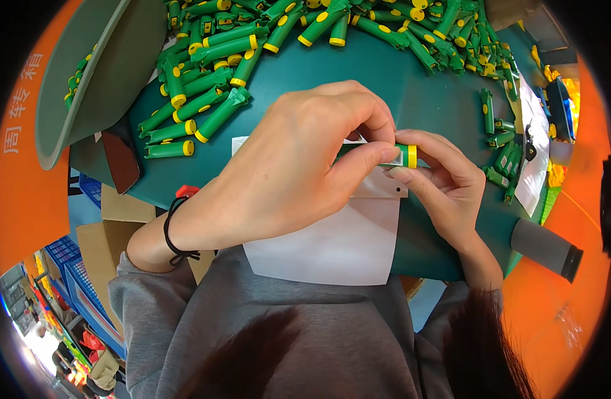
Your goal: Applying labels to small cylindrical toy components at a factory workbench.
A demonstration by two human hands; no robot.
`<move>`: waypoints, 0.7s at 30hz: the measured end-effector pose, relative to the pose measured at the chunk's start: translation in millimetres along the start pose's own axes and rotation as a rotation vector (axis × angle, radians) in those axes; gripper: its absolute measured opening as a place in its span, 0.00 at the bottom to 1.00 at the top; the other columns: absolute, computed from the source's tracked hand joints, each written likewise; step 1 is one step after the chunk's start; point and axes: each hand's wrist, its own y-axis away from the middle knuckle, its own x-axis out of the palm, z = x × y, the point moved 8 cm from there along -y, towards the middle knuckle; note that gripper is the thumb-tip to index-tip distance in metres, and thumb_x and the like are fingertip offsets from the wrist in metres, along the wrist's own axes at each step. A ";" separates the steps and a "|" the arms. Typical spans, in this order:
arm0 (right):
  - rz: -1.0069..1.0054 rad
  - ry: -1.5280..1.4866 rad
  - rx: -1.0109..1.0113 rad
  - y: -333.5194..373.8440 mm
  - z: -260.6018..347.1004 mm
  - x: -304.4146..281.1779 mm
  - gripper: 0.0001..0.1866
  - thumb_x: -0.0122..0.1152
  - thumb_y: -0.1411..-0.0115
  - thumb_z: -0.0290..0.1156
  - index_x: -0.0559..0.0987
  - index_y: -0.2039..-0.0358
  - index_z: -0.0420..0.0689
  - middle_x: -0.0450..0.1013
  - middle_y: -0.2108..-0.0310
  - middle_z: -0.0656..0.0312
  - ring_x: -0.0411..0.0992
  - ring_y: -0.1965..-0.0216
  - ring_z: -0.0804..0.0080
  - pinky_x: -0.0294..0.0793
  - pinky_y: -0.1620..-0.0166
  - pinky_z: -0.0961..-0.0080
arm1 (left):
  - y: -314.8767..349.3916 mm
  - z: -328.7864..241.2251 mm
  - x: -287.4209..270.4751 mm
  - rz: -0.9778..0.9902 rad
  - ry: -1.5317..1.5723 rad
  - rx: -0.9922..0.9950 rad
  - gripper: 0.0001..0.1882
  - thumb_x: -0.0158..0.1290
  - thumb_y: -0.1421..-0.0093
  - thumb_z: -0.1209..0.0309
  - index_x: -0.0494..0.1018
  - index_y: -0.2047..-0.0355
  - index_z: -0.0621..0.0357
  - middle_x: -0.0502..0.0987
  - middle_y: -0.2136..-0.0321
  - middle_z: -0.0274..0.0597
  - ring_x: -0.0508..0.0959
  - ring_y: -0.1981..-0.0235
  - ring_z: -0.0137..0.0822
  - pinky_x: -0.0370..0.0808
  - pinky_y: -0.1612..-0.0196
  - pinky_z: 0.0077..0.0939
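Note:
In front of my chest, both hands meet on a green plastic tube (pixel 412 157) with a yellow end. My left hand (pixel 292 159) reaches across, its thumb and bent fingers pinching the tube beside a small white label (pixel 396 159). Fingertips and thumb of my right hand (pixel 455 179) grip the yellow end from the right. Most of the tube's far end is hidden behind my left hand. Below the hands, a white sheet (pixel 325 243) hangs over the table's near edge.
A large pile of similar green tubes (pixel 232 50) covers the back of the green table (pixel 279 73). More tubes (pixel 505 159) lie at the right. A grey-green bin (pixel 113 80) leans in at the left. A grey cylinder (pixel 541 246) lies at the right edge.

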 end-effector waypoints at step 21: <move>-0.033 -0.003 -0.015 -7.7 7.7 -5.4 0.23 0.67 0.45 0.17 0.77 0.47 0.36 0.72 0.48 0.56 0.70 0.46 0.69 0.69 0.44 0.71 | 17.3 23.5 -29.8 -0.068 0.154 -0.164 0.12 0.55 0.32 0.65 0.82 0.61 0.62 0.83 0.65 0.34 0.78 0.64 0.22 0.73 0.61 0.19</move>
